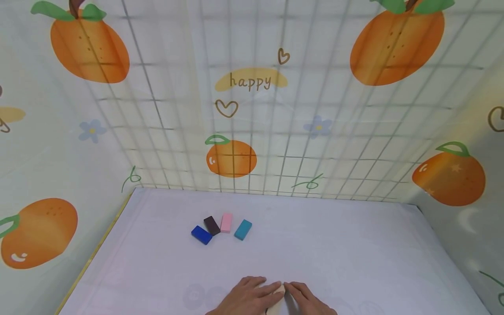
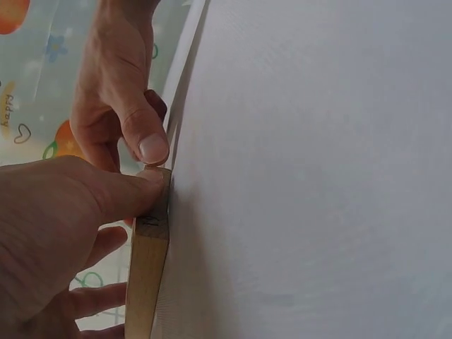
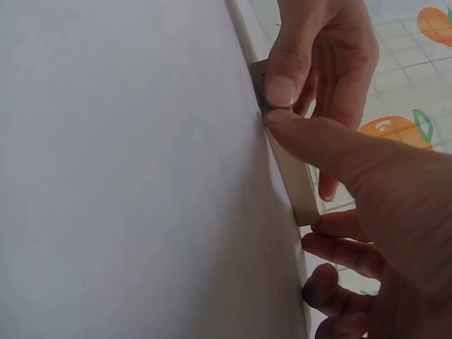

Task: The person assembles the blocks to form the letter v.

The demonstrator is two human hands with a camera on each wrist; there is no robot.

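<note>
At the table's near edge, both hands are on a flat, pale wood-coloured block (image 1: 281,299). In the left wrist view the block (image 2: 146,282) shows a tan long side and a darker end bearing a small black mark. My left hand (image 1: 256,295) pinches it, thumb on the darker part and fingers behind. From the other side my right hand (image 1: 309,301) holds it too. The right wrist view has that thumb on the block (image 3: 300,191) beside the left thumb, with the forefinger at the block's lower end. Fingers hide part of the block.
Farther back on the white tabletop (image 1: 334,245) lie a blue block (image 1: 201,235), a dark brown block (image 1: 211,225), a pink block (image 1: 226,223) and a teal block (image 1: 243,229). Orange-printed cloth walls (image 1: 260,131) with a grid behind enclose the table's back and sides.
</note>
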